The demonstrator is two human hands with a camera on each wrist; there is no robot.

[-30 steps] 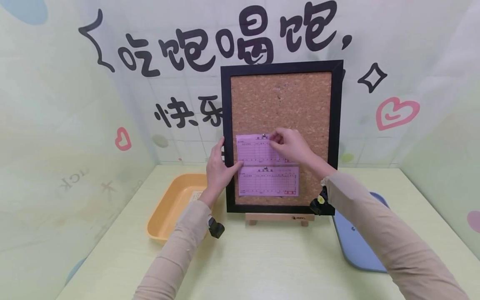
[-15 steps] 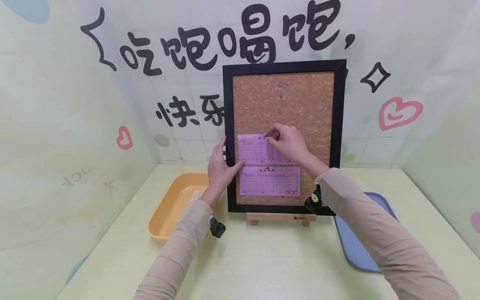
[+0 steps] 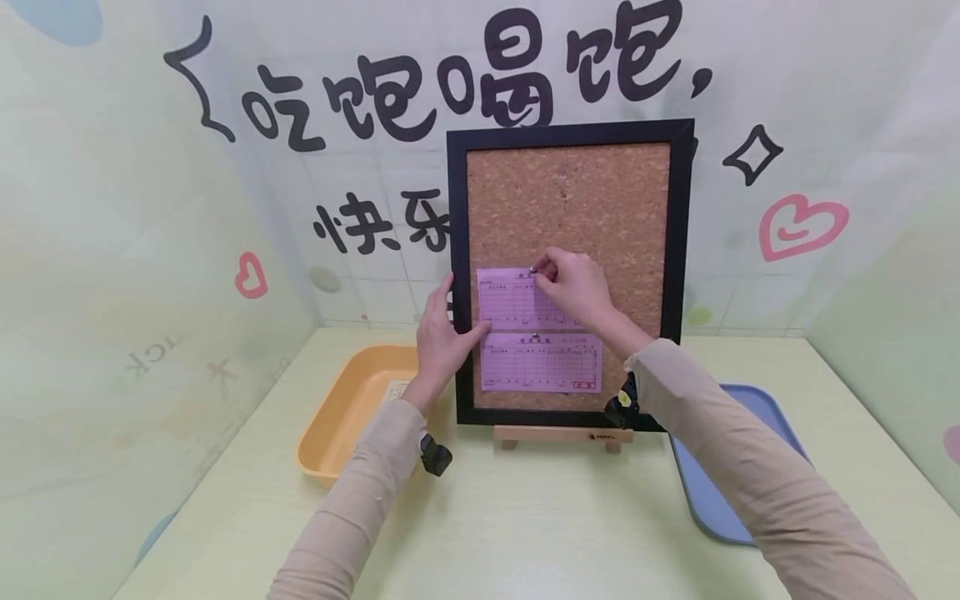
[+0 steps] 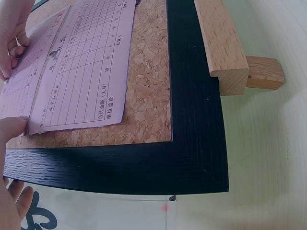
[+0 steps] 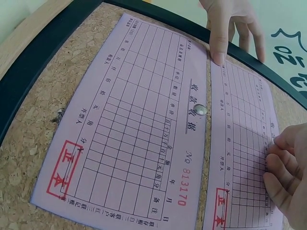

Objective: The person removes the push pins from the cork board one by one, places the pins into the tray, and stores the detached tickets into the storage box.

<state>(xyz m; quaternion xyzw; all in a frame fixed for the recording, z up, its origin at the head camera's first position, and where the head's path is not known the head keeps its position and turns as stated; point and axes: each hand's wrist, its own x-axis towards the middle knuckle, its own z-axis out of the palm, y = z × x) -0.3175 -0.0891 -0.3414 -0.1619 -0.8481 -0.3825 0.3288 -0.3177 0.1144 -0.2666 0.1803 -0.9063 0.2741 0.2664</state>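
Upper receipt slip [image 3: 506,302] on framed corkboard [image 3: 570,204].
Its pushpin [image 3: 533,270] is pinched in the right hand [image 3: 577,286]; the corkboard's left edge is clamped by the left hand [image 3: 442,340].

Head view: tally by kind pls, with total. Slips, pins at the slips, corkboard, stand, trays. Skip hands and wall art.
Slips: 2 (upper slip, lower slip)
Pins: 2 (upper pin, lower pin)
Corkboard: 1
Wooden stand: 1
Trays: 2 (orange tray, blue tray)
Total: 8
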